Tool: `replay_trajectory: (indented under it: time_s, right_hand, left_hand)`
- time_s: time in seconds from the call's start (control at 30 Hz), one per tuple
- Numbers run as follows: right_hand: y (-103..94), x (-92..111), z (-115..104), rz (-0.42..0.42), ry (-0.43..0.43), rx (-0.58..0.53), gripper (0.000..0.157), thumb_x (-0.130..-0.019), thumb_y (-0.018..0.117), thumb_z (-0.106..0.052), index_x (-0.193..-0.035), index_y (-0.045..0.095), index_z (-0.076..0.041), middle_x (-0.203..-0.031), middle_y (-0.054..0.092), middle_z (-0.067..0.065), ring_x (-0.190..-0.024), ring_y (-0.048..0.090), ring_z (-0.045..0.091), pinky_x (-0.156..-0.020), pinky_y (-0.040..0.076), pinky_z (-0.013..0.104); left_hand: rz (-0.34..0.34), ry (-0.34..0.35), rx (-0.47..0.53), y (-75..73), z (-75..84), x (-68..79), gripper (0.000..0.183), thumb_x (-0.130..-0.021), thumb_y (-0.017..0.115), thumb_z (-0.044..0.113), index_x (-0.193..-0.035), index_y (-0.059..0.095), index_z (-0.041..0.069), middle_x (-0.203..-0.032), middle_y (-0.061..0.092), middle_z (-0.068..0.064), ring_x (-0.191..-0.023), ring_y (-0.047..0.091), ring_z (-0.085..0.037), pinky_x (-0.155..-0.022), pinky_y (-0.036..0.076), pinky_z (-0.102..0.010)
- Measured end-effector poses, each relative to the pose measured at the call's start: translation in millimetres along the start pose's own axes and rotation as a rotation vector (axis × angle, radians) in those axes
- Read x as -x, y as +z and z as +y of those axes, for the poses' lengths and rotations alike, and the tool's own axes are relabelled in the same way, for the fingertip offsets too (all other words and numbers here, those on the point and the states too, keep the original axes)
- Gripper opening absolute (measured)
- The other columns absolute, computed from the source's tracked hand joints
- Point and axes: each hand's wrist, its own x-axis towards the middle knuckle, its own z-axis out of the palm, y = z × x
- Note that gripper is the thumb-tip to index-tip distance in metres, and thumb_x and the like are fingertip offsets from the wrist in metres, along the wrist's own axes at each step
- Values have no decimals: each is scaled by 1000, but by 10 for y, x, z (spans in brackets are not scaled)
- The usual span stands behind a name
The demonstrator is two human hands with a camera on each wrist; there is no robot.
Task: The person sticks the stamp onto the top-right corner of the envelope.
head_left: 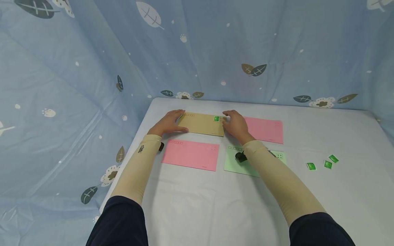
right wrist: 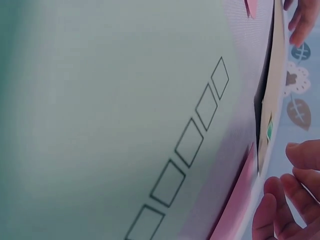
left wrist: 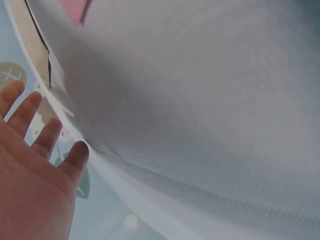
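Observation:
A tan envelope (head_left: pixel 201 124) lies at the back of the white table with a green stamp (head_left: pixel 217 118) at its upper right corner. My left hand (head_left: pixel 169 122) is at its left end, thumb along the lower edge and fingers at the upper corner. In the left wrist view that hand's fingers (left wrist: pixel 49 137) are spread and relaxed. My right hand (head_left: pixel 236 125) is at the envelope's right end, beside the stamp, overlapping the left part of a pink envelope (head_left: pixel 266 130). Its fingers (right wrist: pixel 282 200) are loosely bent with nothing gripped between them in the right wrist view.
Another pink envelope (head_left: pixel 191 154) lies in front of the tan one. A light green envelope (head_left: pixel 235 162) lies partly under my right forearm. Three loose green stamps (head_left: pixel 328 164) lie on the white table (head_left: pixel 347 133) at the right. A patterned blue curtain (head_left: pixel 215 44) borders the back and left.

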Motion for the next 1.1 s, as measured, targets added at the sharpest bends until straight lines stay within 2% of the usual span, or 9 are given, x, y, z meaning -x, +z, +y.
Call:
replay_trajectory:
  time_s: [0.1,0.3,0.5,0.6,1.1]
  right_hand:
    - [-15,16,5,6,1,5,46,-101,65,-26,-144,58,-12,-147,54,10,-114,62,29,-90,53,45]
    - [-48,58,20,2,8,4,46,-100,66,-23,-145,58,-13,-148,52,9,-105,64,29,-86,54,45]
    - [-105,83,32,11,13,9,47,-98,66,-20,-144,59,-12,-148,53,10,-126,57,32,-99,50,48]
    - [-130,95,42,16,16,9,47,-97,66,-19,-143,59,-12,-148,53,10,-130,54,32,-103,48,49]
    - [-238,192,85,44,6,-1,46,-97,65,-17,-142,60,-10,-146,55,12,-132,53,33,-105,48,49]
  left_hand:
    - [5,2,11,-1,11,13,108,-80,81,57,-163,27,14,-168,23,-9,-155,14,-31,-126,15,-49]
    - [6,-5,25,1,29,40,108,-80,82,57,-163,26,16,-168,23,-8,-155,14,-31,-125,16,-50]
    - [7,15,37,-16,89,69,106,-81,83,51,-163,26,14,-168,22,-9,-155,13,-32,-125,15,-51]
    - [12,18,43,-21,113,79,106,-81,83,51,-163,27,14,-168,23,-9,-155,13,-32,-125,15,-51]
    - [16,27,10,-34,224,128,105,-82,82,52,-163,26,15,-168,22,-9,-155,13,-32,-125,16,-52]
